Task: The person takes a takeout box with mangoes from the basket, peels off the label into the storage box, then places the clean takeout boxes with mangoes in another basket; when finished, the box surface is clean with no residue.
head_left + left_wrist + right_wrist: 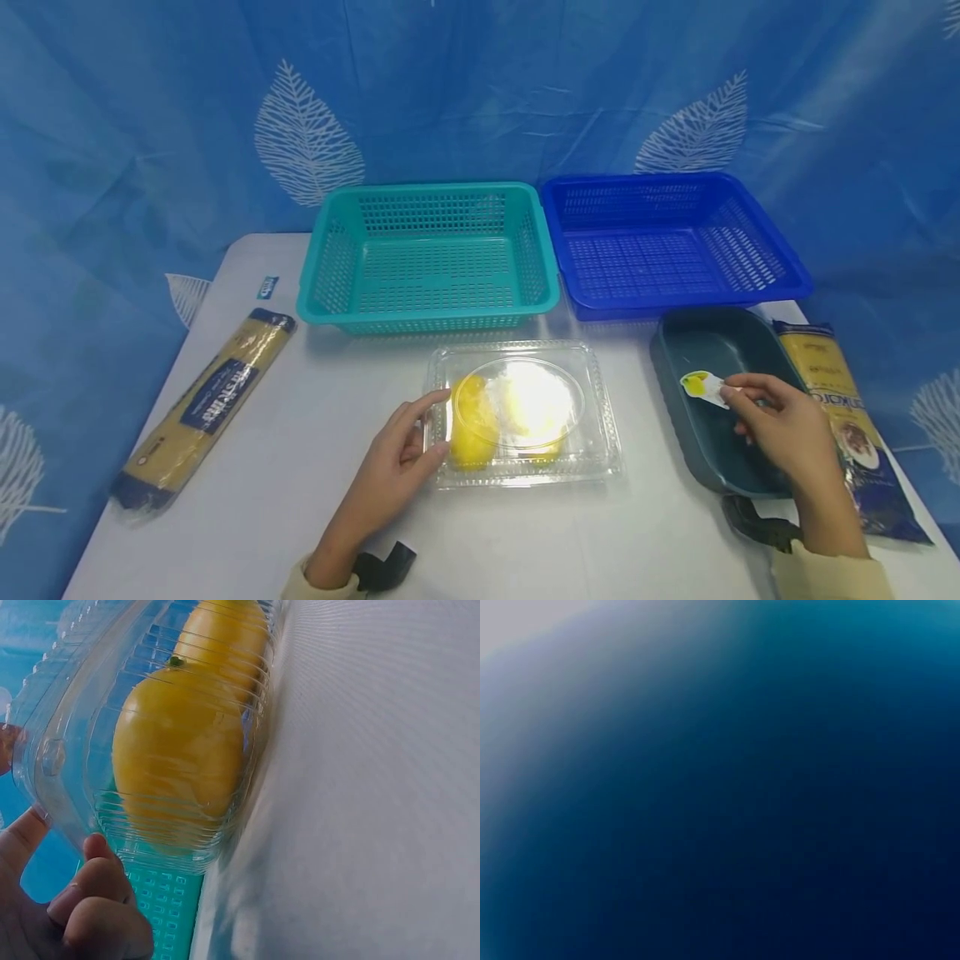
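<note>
My left hand (401,450) holds the left edge of a clear plastic clamshell box (592,417), with thumb and index finger spread along its rim. Through the lid show yellow mango-like fruits (472,429), partly washed out by glare. One fruit (180,750) has a green stem spot in the left wrist view, where the other fingers (97,889) curl beside the box. Over a dark green tub (693,446), my right hand (780,421) pinches a small white-and-yellow sticker (697,384) between thumb and fingers. The right wrist view is only a dark blue blur.
Behind the box stand a teal basket (427,319) and a blue basket (690,297). A long gold-and-navy packet (206,408) lies at the left, another packet (843,417) beside the tub. A small blue label (267,287) sits near the back left edge.
</note>
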Demonstrator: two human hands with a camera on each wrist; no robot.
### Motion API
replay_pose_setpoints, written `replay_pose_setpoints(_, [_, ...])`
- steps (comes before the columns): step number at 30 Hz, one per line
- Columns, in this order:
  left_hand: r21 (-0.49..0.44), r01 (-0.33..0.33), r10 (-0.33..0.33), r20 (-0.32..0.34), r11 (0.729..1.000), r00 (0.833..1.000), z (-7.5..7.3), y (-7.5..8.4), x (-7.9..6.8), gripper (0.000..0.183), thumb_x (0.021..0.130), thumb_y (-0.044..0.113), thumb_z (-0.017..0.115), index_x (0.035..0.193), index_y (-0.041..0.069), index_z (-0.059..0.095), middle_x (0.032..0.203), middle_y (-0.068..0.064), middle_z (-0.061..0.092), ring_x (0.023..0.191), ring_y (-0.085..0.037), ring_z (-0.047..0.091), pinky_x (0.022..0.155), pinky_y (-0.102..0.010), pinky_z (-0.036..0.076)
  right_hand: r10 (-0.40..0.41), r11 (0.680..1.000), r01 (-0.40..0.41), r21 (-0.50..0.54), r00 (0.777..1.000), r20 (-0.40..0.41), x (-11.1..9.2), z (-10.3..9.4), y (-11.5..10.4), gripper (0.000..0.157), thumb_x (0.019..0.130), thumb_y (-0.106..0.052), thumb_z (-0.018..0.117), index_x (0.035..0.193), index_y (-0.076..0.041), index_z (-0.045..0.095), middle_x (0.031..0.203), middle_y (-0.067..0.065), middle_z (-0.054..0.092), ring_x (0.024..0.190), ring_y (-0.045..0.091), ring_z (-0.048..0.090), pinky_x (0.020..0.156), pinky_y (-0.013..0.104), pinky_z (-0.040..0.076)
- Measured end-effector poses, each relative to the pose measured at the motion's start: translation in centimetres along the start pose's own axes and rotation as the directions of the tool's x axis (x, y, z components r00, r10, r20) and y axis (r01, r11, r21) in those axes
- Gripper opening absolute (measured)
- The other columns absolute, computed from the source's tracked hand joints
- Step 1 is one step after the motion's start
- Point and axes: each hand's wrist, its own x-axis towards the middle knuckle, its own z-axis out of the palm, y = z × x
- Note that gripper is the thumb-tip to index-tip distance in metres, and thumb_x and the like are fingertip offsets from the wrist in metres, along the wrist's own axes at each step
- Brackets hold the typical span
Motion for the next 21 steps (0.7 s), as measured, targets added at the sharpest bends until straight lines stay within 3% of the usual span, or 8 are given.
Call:
replay_pose_setpoints(6, [0.006, -0.016, 0.016, -0.011, 1.0, 1.0, 0.17, -0.16, -0.1, 0.059, 0.097, 0.02, 0.071, 0.15, 0.035, 0.048, 0.083, -0.003, 0.04, 0.06, -0.006, 0.032, 0.048, -0.024, 0.034, -0.066, 0.994, 0.068, -0.084, 0.997, 0.031, 0.27, -0.05, 0.09, 0.044, 0.101, -0.041, 0.064, 0.126, -0.005, 0.067, 0.101, 0.013, 0.062, 0.061, 0.015, 0.065, 0.05, 0.028, 0.049])
replay_pose_setpoints(12, [0.003, -0.033, 0.033, -0.002, 0.999, 0.999, 0.1, -0.25, 0.0, 0.059, 0.098, 0.02, 0.07, 0.15, 0.034, 0.047, 0.083, -0.003, 0.04, 0.059, -0.006, 0.032, 0.047, -0.024, 0.034, -0.116, 0.974, 0.126, -0.188, 0.991, 0.068, 0.24, 0.16, 0.47, 0.038, 0.101, -0.036, 0.065, 0.123, -0.005, 0.068, 0.097, 0.012, 0.067, 0.061, 0.012, 0.062, 0.051, 0.028, 0.044])
replay_pose_setpoints(15, [0.01, -0.035, 0.035, -0.003, 0.999, 0.999, 0.08, -0.31, 0.05, 0.059, 0.098, 0.02, 0.071, 0.15, 0.034, 0.047, 0.083, -0.003, 0.04, 0.06, -0.005, 0.032, 0.048, -0.023, 0.034, -0.141, 0.957, 0.155, -0.245, 0.987, 0.075, 0.24, 0.36, 0.61, 0.034, 0.101, -0.033, 0.066, 0.121, -0.005, 0.069, 0.095, 0.011, 0.068, 0.066, 0.017, 0.06, 0.053, 0.03, 0.042])
replay_pose_setpoints(21, [0.011, -0.021, 0.021, -0.008, 1.0, 1.0, 0.09, -0.15, 0.09, 0.059, 0.097, 0.019, 0.071, 0.15, 0.033, 0.048, 0.084, -0.003, 0.04, 0.06, -0.005, 0.032, 0.048, -0.023, 0.033, -0.125, 0.938, 0.138, -0.317, 0.99, 0.061, 0.03, 0.41, 0.7, 0.034, 0.1, -0.03, 0.067, 0.12, -0.003, 0.067, 0.096, 0.017, 0.069, 0.085, 0.034, 0.061, 0.062, 0.035, 0.038])
